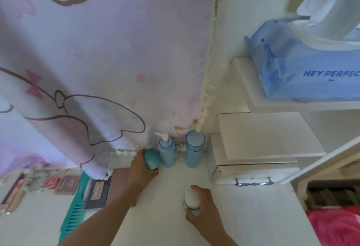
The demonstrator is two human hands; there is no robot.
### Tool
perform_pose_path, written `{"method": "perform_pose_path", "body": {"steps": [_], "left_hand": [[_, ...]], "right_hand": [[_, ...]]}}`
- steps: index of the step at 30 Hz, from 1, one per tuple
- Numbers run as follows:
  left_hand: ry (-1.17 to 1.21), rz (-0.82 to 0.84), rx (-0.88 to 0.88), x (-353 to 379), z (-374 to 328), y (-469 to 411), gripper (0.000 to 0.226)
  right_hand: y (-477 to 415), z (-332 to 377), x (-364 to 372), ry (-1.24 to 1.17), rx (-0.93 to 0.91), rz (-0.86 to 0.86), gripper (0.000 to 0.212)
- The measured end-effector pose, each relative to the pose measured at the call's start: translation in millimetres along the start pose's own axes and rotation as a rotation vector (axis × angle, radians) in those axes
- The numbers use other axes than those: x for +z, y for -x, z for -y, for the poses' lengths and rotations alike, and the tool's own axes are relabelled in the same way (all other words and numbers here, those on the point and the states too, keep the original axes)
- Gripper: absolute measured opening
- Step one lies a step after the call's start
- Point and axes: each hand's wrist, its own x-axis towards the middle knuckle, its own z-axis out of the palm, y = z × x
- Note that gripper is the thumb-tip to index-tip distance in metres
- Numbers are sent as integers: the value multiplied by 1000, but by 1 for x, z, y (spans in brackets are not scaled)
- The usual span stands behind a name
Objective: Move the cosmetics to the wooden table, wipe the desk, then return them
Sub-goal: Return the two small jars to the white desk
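Looking down on the white desk [165,216], we see the left hand [142,169] at centre frame grasping a teal jar [151,159], just beside a blue pump bottle [165,153] and a blue capped bottle [194,150] standing against the printed curtain [107,60]. The right hand [204,212], lower centre, grasps a white-lidded jar [191,200]. A white drawer box [253,160] flanks the bottles at right. A teal comb [73,218] and makeup palettes [66,184] lie lower left. A blue tissue pack [311,66] sits on a shelf [245,82], upper right.

Pale lilac cartoon-print fabric curtain [97,51] fills upper left and centre. Plain white wall [253,12] at upper centre-right. At right, a white shelf board [247,82] carries a blue plastic tissue pack [311,74]; a white drawer box [253,169] sits below. Lighting soft, even.
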Motion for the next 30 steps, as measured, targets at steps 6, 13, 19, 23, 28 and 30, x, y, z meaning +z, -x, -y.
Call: {"method": "perform_pose_path", "body": {"steps": [6, 13, 19, 23, 28, 30], "left_hand": [[-129, 37, -34, -6, 12, -8, 74], [-489, 37, 70, -25, 29, 15, 97], [-347, -135, -85, -61, 60, 60, 77], [-271, -221, -114, -73, 63, 83, 70], [-208, -301, -179, -76, 64, 112, 68], [-190, -317, -226, -77, 64, 126, 67]], "right_hand": [[-32, 15, 23, 45, -35, 24, 61], [-66, 33, 56, 185, -57, -33, 56], [-81, 45, 77, 147, -55, -68, 60], [-72, 40, 74, 205, -39, -18, 69], [-39, 50, 66, 301, -199, -52, 64], [-27, 57, 66, 314, -313, -56, 62]]}}
